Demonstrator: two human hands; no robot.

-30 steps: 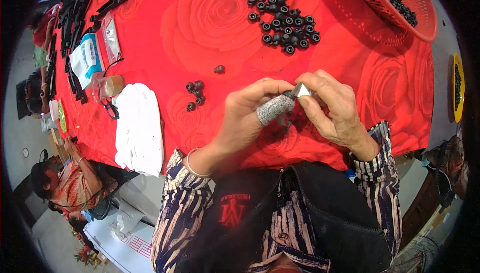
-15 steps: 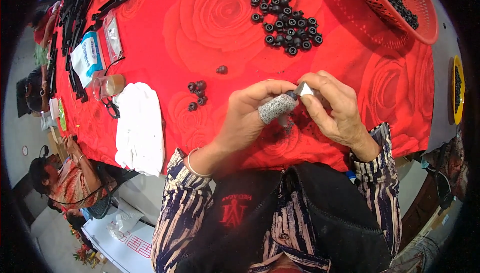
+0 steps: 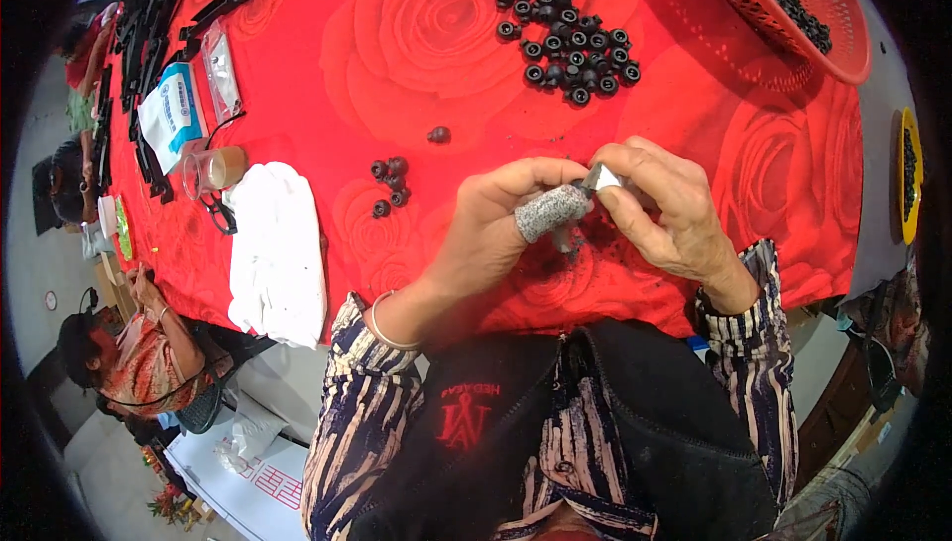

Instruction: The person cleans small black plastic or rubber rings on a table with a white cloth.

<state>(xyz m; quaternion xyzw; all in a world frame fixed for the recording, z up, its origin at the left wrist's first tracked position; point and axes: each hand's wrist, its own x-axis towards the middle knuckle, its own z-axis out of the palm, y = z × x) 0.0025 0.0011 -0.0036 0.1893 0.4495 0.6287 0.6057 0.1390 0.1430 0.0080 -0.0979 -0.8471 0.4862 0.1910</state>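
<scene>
Over the near part of the table, my left hand (image 3: 481,229) pinches a small black knob-like part (image 3: 584,187), mostly hidden by the fingers. A speckled grey sleeve (image 3: 551,214) wraps the left thumb. My right hand (image 3: 674,209) grips a small pointed metal blade (image 3: 601,179) between thumb and forefinger, its edge against the black part. Dark shavings (image 3: 570,243) lie on the cloth under the hands. Left of them sits a small group of black knobs (image 3: 393,182), with one black knob (image 3: 438,134) lying apart. A bigger cluster of black knobs (image 3: 575,55) lies beyond the hands.
A red plastic basket (image 3: 853,55) of black parts stands at the far right. On the left are a folded white cloth (image 3: 278,253), a cup of brown liquid (image 3: 226,166), a blue-white packet (image 3: 174,110) and long black pieces (image 3: 149,55). Another person (image 3: 149,353) sits beyond the left edge.
Both hands stay in nearly the same place, with the blade still against the black part. The right wrist has shifted very slightly; the things on the table look unchanged.
</scene>
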